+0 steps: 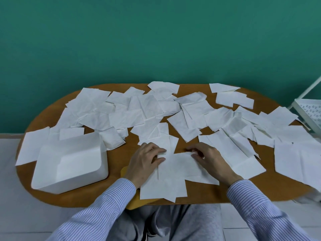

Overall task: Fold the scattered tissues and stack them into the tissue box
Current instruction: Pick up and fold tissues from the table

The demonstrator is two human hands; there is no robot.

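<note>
- The left hand [145, 159] and right hand [206, 157] pinch one tissue's [178, 164] top edge, fingers curled.
- The tissue box [69, 164] holds no visible stack.
- Many scattered tissues [132, 110] cover the bench [257, 192]; nearly everything remains.

White rack [311, 113] cut off at right edge, yellow object [124, 171] mostly hidden under tissue [177, 166]

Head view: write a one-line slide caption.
Both hands, left hand and right hand, pinch one tissue beside the white tissue box.
</note>
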